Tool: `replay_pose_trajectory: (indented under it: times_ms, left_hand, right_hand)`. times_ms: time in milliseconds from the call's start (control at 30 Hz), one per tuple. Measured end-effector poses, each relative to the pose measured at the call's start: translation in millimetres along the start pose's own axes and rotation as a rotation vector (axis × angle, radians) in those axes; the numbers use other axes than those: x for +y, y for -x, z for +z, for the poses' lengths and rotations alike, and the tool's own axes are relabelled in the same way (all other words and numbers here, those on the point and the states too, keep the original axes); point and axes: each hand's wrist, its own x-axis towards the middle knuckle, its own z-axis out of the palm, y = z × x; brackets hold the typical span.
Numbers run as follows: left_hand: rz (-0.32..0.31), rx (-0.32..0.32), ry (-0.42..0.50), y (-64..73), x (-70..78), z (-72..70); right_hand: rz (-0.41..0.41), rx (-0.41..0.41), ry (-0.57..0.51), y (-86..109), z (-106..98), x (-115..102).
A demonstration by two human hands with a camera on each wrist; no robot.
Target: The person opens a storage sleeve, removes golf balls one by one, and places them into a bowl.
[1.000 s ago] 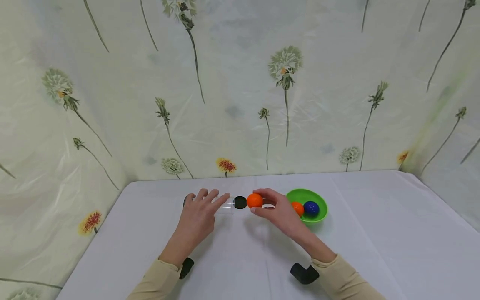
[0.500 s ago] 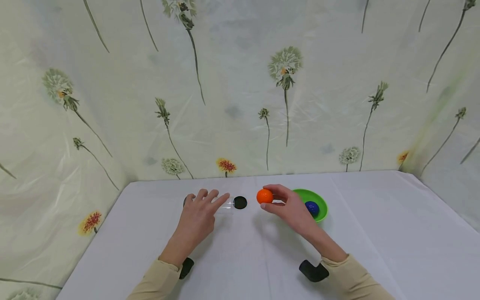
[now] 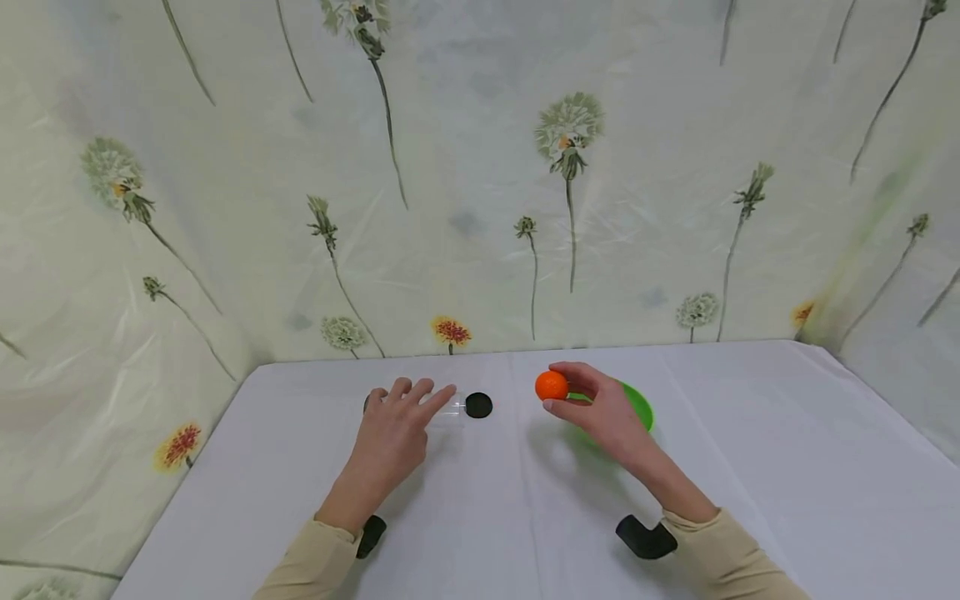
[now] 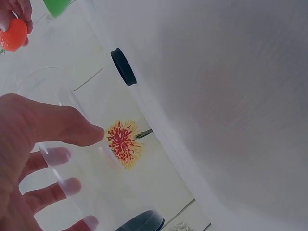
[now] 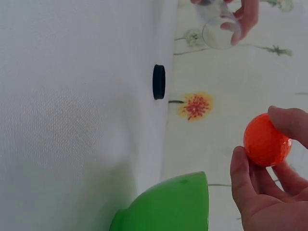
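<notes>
My right hand (image 3: 603, 417) pinches an orange dimpled ball (image 3: 552, 386), like a golf ball, between thumb and fingers. Hand and ball are raised over the left side of a green bowl (image 3: 641, 405), hiding most of it in the head view. In the right wrist view, the ball (image 5: 266, 140) is held above the level of the bowl rim (image 5: 204, 192). My left hand (image 3: 393, 425) grips a clear see-through container (image 5: 215, 36), thumb on one side and fingers on the other. To its right on the table lies a round black lid (image 3: 478, 405).
A second dark round piece (image 4: 144, 222) shows by the left fingertips. White cloth (image 3: 480, 517) covers the table, and a flower-printed curtain (image 3: 465, 233) hangs behind and at the sides. Black wrist mounts (image 3: 647, 537) stick out below the sleeves.
My right hand has moved right with the orange ball, away from the black lid and over the bowl. The balls seen in the bowl earlier are now hidden. The left hand stays put.
</notes>
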Motion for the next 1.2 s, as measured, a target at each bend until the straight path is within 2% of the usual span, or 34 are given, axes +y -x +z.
replay_pose_trajectory:
  times_ms: [200,833,1200]
  left_hand:
    - [-0.004,0.002,0.006,0.3,-1.0,-0.4]
    - [-0.008,0.001,0.027,1.6,-0.7,2.9]
    - [-0.022,-0.018,0.037,2.7,-1.5,5.1]
  right_hand:
    - [-0.015,0.02,0.047,-0.7,-9.2,1.9]
    - [0.031,0.045,0.109,-1.2,-39.5,10.9]
    - [0.031,0.065,0.192,-2.2,-52.1,24.5]
